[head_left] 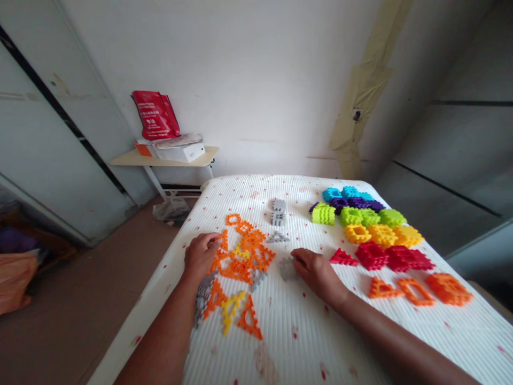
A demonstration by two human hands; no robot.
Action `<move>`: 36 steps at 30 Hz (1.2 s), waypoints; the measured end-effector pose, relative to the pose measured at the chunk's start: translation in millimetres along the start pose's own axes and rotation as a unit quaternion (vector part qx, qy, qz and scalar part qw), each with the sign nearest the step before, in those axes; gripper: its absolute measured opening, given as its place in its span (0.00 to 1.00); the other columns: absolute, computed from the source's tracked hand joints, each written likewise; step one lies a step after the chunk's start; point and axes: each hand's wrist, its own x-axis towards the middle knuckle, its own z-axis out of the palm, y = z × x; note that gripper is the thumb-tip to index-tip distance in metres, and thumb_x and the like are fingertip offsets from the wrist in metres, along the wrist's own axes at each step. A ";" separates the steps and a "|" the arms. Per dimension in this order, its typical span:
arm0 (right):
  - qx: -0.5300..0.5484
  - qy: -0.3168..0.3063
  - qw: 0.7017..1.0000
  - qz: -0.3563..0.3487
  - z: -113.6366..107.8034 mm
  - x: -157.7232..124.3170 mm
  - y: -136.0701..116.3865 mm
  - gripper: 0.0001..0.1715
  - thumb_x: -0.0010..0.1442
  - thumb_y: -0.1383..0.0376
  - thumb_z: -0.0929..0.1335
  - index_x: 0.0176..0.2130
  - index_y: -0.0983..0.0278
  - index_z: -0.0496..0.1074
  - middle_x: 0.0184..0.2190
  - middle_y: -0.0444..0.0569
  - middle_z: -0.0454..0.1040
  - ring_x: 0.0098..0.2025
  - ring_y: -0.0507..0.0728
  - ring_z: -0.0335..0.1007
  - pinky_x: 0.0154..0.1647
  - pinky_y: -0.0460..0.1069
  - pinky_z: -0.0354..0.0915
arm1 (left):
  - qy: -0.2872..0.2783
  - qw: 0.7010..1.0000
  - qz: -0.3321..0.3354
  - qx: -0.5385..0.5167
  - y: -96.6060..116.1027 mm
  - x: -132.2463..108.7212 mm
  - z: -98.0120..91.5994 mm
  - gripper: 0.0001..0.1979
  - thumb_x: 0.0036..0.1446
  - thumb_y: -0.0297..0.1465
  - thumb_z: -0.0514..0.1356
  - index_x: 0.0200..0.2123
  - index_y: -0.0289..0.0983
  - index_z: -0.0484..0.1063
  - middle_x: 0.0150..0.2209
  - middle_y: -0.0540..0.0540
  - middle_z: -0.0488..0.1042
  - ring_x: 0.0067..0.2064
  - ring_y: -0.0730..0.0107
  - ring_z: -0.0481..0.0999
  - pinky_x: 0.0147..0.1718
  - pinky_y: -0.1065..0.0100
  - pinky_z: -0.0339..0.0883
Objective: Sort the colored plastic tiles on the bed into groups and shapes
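My left hand (200,255) rests at the left edge of a loose pile of orange, yellow and grey plastic pieces (244,254), its fingers curled around an orange piece. My right hand (316,272) lies to the right of the pile, fingers closed on a grey piece (286,268) on the white spotted sheet (288,331). A small grey stack (278,211) stands farther back. Several flat pieces, orange, yellow and grey (232,310), lie near my left forearm.
Sorted stacks lie at the right: blue and purple (348,198), green (356,215), yellow (382,234), red (385,256), orange (417,291). A side table (164,159) with a red bag and white box stands by the wall. Floor lies left of the bed.
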 end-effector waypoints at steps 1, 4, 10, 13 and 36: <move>-0.038 -0.006 0.999 -0.006 -1.9 -1.9 0.9 0.12 0.58 0.69 0.61 0.38 0.64 0.72 0.34 0.50 0.75 0.35 0.55 0.72 0.37 0.47 0.65 | 0.001 1.000 0.003 0.001 -0.5 0.1 0.0 0.16 0.52 0.37 0.52 0.40 0.39 0.74 0.41 0.45 0.75 0.44 0.63 0.72 0.46 0.64 0.64; -0.101 -0.007 0.994 -0.035 -8.7 -3.7 0.1 0.10 0.56 0.70 0.64 0.38 0.64 0.72 0.36 0.51 0.74 0.39 0.56 0.70 0.40 0.49 0.65 | 0.006 1.000 0.006 0.002 -1.5 0.4 -0.1 0.17 0.51 0.38 0.52 0.40 0.39 0.74 0.41 0.45 0.75 0.43 0.62 0.73 0.46 0.63 0.64; -0.062 -0.046 0.989 -0.127 -12.5 -2.7 0.4 0.21 0.48 0.72 0.69 0.44 0.64 0.70 0.43 0.53 0.72 0.46 0.59 0.67 0.46 0.52 0.65 | 0.004 1.000 0.000 0.001 -1.1 0.8 0.2 0.17 0.51 0.37 0.52 0.40 0.39 0.74 0.41 0.45 0.76 0.43 0.62 0.73 0.46 0.63 0.65; -0.089 -0.077 0.987 -0.113 -7.0 -4.1 2.1 0.23 0.46 0.71 0.70 0.44 0.64 0.70 0.43 0.53 0.73 0.46 0.60 0.66 0.46 0.54 0.65 | 0.002 1.000 0.002 0.003 -1.6 1.0 0.6 0.17 0.51 0.38 0.52 0.41 0.39 0.74 0.41 0.45 0.75 0.43 0.62 0.73 0.46 0.63 0.64; -0.164 -0.038 0.981 -0.094 -11.0 157.0 33.3 0.24 0.48 0.66 0.72 0.47 0.62 0.72 0.46 0.52 0.74 0.46 0.59 0.70 0.46 0.51 0.64 | 0.002 1.000 0.002 -0.004 -1.3 0.7 0.5 0.15 0.52 0.37 0.53 0.40 0.41 0.74 0.41 0.46 0.75 0.44 0.63 0.72 0.48 0.63 0.64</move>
